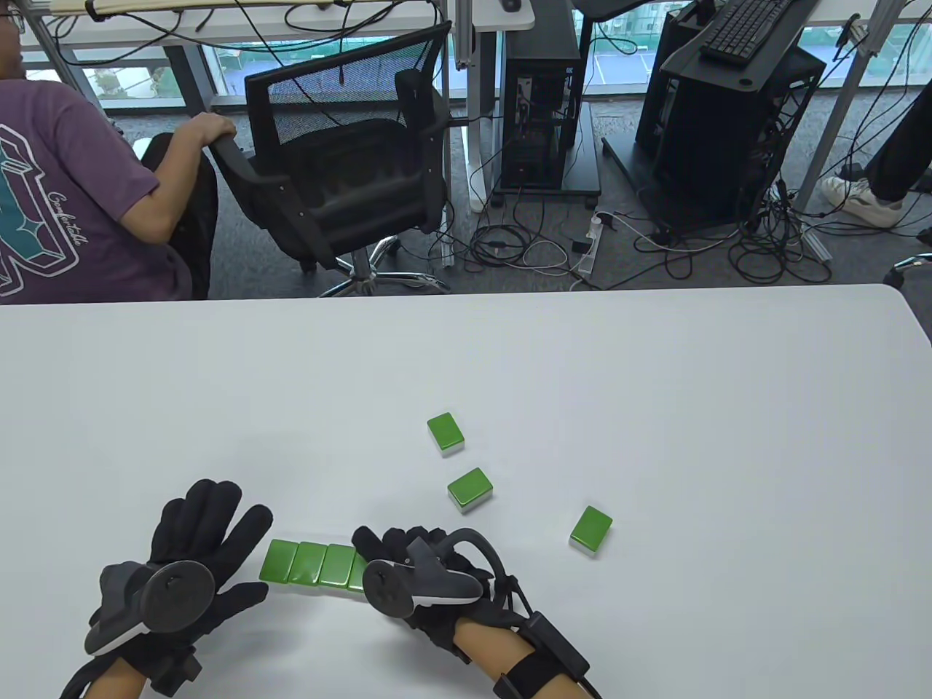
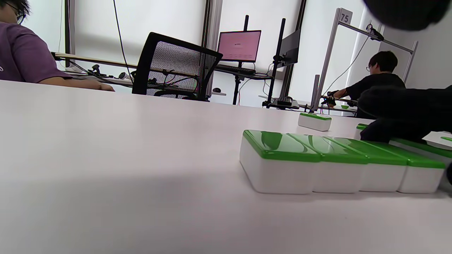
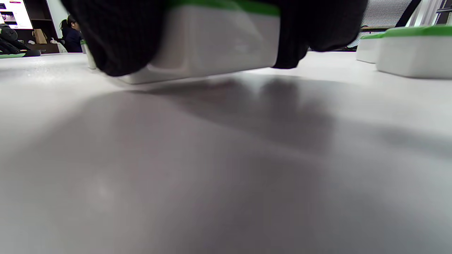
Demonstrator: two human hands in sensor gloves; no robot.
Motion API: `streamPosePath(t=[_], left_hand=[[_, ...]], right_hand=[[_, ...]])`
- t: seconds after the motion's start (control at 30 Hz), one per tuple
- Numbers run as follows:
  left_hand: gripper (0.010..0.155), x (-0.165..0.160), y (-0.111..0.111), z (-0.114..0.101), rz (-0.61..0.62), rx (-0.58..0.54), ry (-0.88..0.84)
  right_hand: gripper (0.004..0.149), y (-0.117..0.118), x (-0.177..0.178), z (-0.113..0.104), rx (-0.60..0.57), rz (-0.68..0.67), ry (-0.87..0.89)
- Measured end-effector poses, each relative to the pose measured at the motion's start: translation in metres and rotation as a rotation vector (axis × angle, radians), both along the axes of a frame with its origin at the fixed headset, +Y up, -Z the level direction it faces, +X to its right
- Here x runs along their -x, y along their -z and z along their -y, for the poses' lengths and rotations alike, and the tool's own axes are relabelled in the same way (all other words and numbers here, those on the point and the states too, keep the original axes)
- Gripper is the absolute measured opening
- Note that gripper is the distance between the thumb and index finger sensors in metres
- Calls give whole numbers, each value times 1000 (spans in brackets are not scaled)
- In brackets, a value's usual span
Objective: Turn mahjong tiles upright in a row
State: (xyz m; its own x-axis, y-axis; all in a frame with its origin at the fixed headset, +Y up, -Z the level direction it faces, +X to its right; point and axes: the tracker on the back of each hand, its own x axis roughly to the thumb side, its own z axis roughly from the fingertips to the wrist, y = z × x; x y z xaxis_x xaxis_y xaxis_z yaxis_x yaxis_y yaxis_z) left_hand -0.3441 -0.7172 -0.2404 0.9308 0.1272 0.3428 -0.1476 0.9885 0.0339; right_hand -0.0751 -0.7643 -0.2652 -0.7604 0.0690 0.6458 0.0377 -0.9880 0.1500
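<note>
The right hand grips a tile at the right end of the row, fingers wrapped round both its ends. The right wrist view shows this tile tilted, one bottom edge lifted off the table; the table view hides it completely under the hand and tracker. The left hand lies spread and flat just beside the row's left end, holding nothing, and I cannot tell whether its fingertips touch the first tile.

The row sits near the table's front edge, left of centre, its tiles lying flat, green backs up and packed side to side, as the left wrist view makes plain. Three loose tiles lie further toward the middle and right of the table: one farthest back, one nearer, one off to the right.

The likely trouble, as I judge it, is the neighbours. Because the tiles press together, tipping the gripped one could drag or nudge the next tile and skew the row. A smooth tile pinched by its ends could also slip and drop flat again.
</note>
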Motion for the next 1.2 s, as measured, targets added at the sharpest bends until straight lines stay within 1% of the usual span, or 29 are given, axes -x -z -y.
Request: streamPosePath(t=[0.13,0.27,0.67,0.77,0.83,0.9,0.97,1.03,1.07,1.1,1.17,1.2], left_hand=[[87,0,0,1,-4,6,-2],[87,0,0,1,-5,10,0],[87,0,0,2,-10,26,13],[87,0,0,2,-11,31,17],[87,0,1,2,-10,33,18],[87,0,1,2,-9,38,17],[86,-1,1,2,-11,45,20],[87,-1,1,2,-12,46,21],[86,-1,1,2,-12,45,21],[87,-1,1,2,-12,44,21],[86,-1,1,2,-10,40,20],[86,-1,1,2,-9,39,20]], right_hand=[[87,-2,5,3,-8,0,-24],[87,-3,8,3,-2,-6,-7],[84,1,13,6,8,7,-60],[86,6,8,-1,65,9,-52],[86,17,1,-15,122,52,1],[85,30,-8,-29,154,111,48],[84,48,-20,-46,146,209,91],[82,60,-30,-53,124,276,93],[82,70,-38,-55,108,336,73],[82,74,-41,-54,100,363,59],[81,86,-53,-45,83,448,3],[81,89,-55,-41,90,464,-15]])
